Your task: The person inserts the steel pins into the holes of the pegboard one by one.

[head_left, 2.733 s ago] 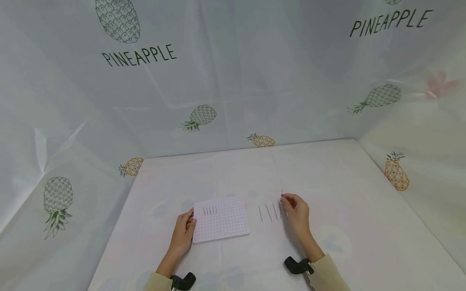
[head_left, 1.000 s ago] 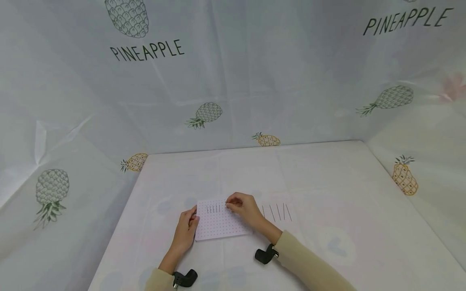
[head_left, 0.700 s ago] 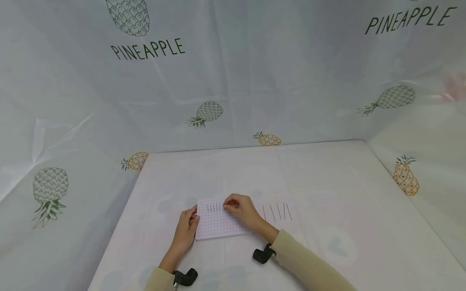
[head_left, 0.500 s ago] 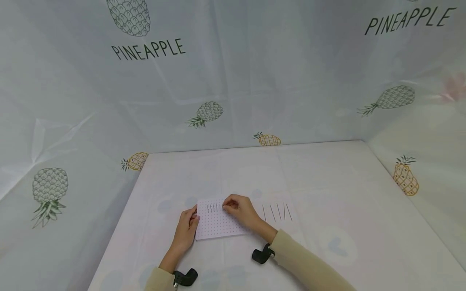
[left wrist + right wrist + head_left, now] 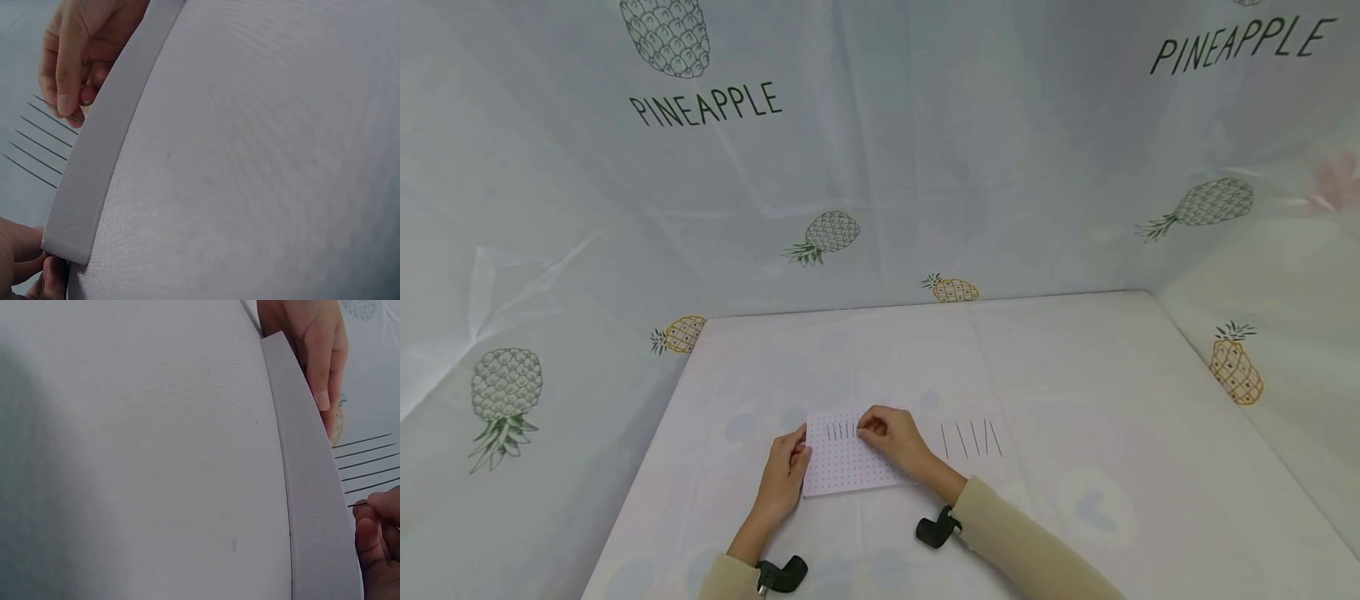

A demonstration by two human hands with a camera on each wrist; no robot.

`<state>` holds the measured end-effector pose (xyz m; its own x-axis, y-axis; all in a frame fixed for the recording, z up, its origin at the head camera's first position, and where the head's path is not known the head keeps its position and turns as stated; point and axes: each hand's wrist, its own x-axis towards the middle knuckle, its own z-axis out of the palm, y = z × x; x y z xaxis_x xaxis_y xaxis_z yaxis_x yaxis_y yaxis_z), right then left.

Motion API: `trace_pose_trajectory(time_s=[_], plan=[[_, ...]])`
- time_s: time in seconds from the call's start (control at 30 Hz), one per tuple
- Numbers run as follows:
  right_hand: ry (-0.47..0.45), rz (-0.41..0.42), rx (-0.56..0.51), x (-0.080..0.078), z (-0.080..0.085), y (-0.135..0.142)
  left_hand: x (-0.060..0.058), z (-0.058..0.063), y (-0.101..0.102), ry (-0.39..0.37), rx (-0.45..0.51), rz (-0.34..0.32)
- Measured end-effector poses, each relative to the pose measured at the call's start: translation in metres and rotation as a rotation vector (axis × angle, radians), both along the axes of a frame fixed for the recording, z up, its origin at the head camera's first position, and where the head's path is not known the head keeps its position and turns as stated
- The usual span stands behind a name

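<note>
A white pegboard [image 5: 850, 471] with a grid of small holes lies on the table. My left hand [image 5: 782, 475] grips its left edge, thumb and fingers at the corner in the left wrist view. Several thin dark needles [image 5: 841, 431] stand upright in a row near the board's far left. At the right end of that row, my right hand [image 5: 891, 437] pinches another needle [image 5: 357, 504] between thumb and fingertips, close over the board. The right hand and forearm hide the board's right part in the head view.
Several more needles [image 5: 973, 438] lie spaced out side by side on the white tablecloth [image 5: 1075, 367], right of the board. A pineapple-print curtain [image 5: 880, 167] rises behind the table and along both sides.
My right hand has gone left from the loose needles to the board with one needle, then shifted slightly left and nearer. The left hand keeps its grip on the board's edge.
</note>
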<state>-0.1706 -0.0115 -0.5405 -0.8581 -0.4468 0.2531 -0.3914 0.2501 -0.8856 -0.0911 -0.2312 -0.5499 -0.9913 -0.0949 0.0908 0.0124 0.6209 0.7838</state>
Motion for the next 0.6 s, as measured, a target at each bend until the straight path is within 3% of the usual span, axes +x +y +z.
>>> trace_pose_trajectory(time_s=[0.6], plan=[[-0.003, -0.06, -0.004, 0.0027, 0.0039, 0.0056, -0.002, -0.0004, 0.0011, -0.019, -0.008, 0.006]])
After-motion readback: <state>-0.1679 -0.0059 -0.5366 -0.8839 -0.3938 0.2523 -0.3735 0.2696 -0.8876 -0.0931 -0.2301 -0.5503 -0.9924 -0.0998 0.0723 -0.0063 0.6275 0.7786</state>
